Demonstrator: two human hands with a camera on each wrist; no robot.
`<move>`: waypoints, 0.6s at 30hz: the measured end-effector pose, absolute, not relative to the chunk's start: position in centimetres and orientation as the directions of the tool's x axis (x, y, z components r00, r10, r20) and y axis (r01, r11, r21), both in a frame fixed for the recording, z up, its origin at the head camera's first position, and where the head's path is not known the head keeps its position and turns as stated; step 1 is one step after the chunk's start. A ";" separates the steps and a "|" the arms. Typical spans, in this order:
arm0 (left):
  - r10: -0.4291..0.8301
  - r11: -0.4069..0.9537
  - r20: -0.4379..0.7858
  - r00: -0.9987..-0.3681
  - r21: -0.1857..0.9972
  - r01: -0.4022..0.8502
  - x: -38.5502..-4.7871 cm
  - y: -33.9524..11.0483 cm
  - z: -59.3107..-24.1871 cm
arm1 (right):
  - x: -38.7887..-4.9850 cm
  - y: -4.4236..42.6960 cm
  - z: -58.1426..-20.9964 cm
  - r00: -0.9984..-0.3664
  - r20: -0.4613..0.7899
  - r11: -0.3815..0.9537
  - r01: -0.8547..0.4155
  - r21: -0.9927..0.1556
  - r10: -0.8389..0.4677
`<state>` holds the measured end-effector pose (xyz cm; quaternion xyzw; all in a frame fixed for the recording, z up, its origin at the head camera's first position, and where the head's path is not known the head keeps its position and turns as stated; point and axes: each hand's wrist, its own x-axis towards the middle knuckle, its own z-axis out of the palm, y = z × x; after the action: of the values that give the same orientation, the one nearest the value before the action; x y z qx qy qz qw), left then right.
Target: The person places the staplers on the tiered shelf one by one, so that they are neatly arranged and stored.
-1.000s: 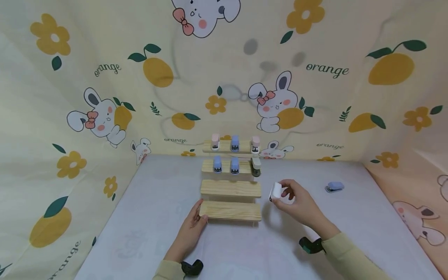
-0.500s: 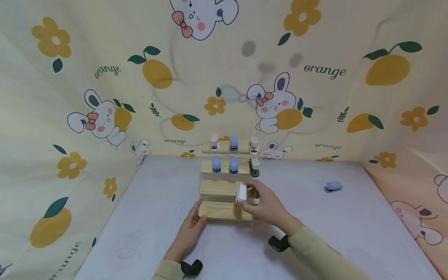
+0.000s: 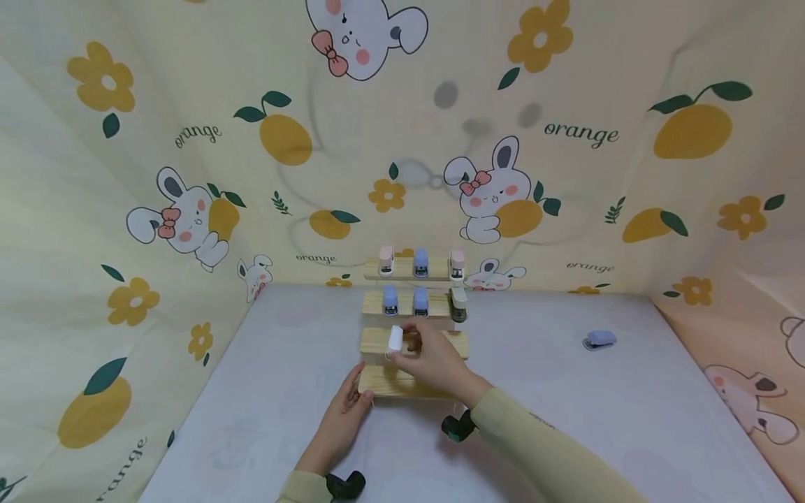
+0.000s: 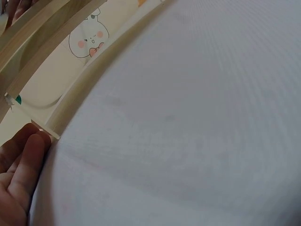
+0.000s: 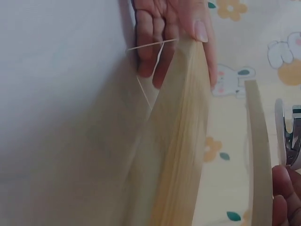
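My right hand (image 3: 436, 361) pinches a small white stapler (image 3: 395, 339) over the left part of the second-lowest board of a stepped wooden rack (image 3: 415, 383). In the right wrist view, the metal underside of the stapler (image 5: 290, 134) shows at the right edge, above fingertips. My left hand (image 3: 342, 421) grips the left end of the lowest board, its thumb on the near side. Two pink staplers and a blue stapler (image 3: 421, 263) stand on the top board. On the board below are two more blue ones and a grey-green stapler (image 3: 459, 305).
A blue stapler (image 3: 600, 339) lies alone on the white-covered table (image 3: 534, 377) to the right. Patterned cloth (image 3: 352, 133) hangs behind the rack and along both sides. Each wrist wears a black camera mount (image 3: 346, 484).
My right hand has carried the white stapler leftward, from right of the rack to above its second-lowest board. The left hand keeps its place on the lowest board.
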<state>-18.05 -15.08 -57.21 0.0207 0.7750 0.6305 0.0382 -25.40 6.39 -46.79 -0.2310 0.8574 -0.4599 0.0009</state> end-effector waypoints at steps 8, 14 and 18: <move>0.095 0.196 -0.029 -0.995 0.981 -0.010 -17.9 -15.0 -57.2 | -26.1 5.2 -47.1 -0.897 0.185 0.517 -0.389 -0.763 -0.401; 0.086 0.207 -0.025 -0.996 0.978 -0.007 -18.0 -15.0 -57.0 | -26.3 5.0 -47.3 -0.909 0.170 0.518 -0.362 -0.775 -0.381; 0.082 0.204 -0.033 -0.996 0.979 -0.015 -18.0 -15.0 -57.1 | -26.3 5.1 -47.5 -0.911 0.171 0.520 -0.360 -0.775 -0.376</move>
<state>-17.99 -15.00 -57.07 0.0214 0.7748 0.6306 0.0384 -26.31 5.08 -47.46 -0.2109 0.8717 -0.4423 0.0089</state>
